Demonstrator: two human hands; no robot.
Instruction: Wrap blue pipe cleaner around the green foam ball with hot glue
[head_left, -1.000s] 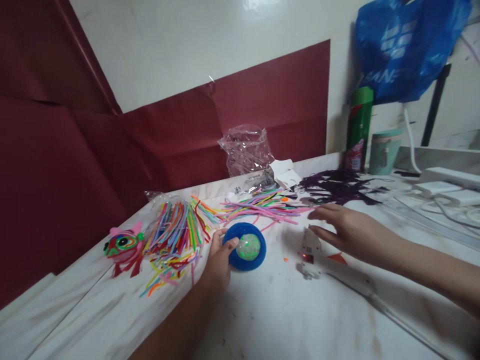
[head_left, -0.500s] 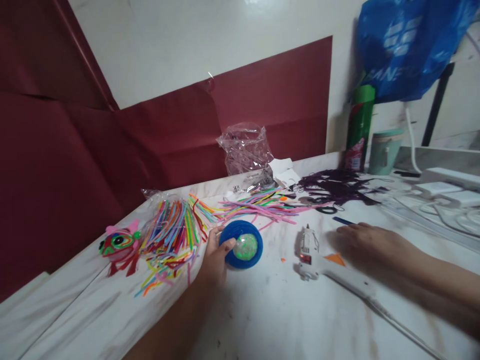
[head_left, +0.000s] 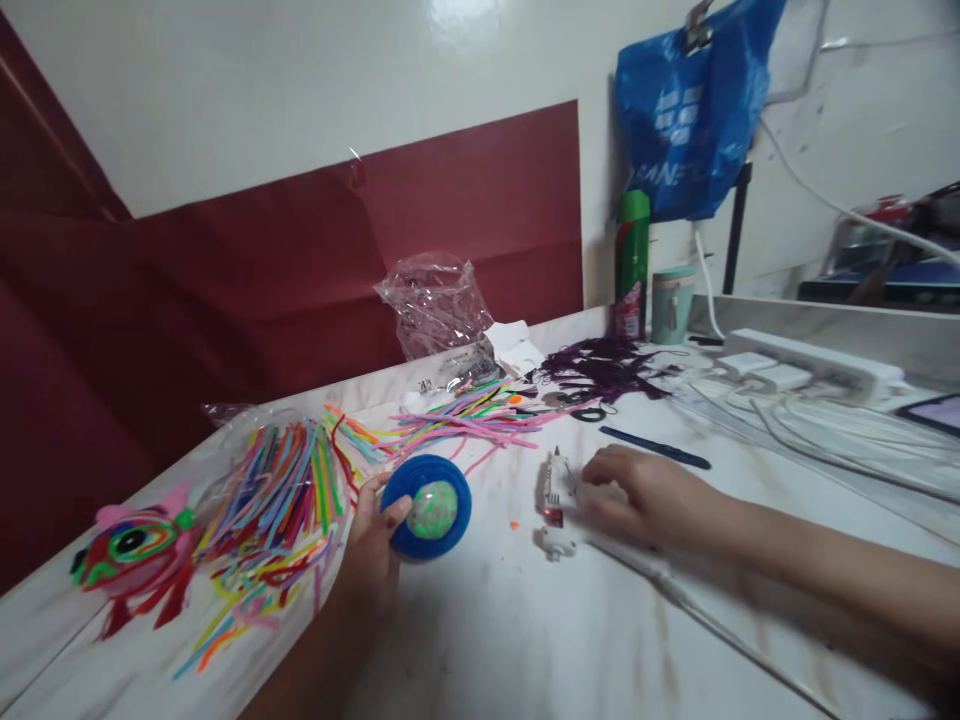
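My left hand (head_left: 375, 525) pinches a round blue fuzzy disc (head_left: 405, 540) by its left side, the thumb lying over its face. At the disc's middle is a clear rounded piece with green specks (head_left: 435, 510). My right hand (head_left: 630, 490) is low over the handle of a white hot glue gun (head_left: 555, 485), which lies on the table with its nozzle pointing away. Its fingers are bent, blurred and partly hidden, so their grip does not show. A flat dark blue stick (head_left: 654, 447) lies just beyond that hand.
Colourful pipe cleaners (head_left: 277, 480) spread leftward and behind the disc. A pink and red pipe-cleaner figure (head_left: 139, 550) stands at the left. Purple strands (head_left: 600, 368), black-handled scissors (head_left: 589, 413), a green can (head_left: 632, 265), a cup (head_left: 672, 305) and a white power strip (head_left: 814, 362) sit further back.
My right hand has left the blue stick and come back to the glue gun's handle. The left hand still holds the disc. The view has turned to the right.
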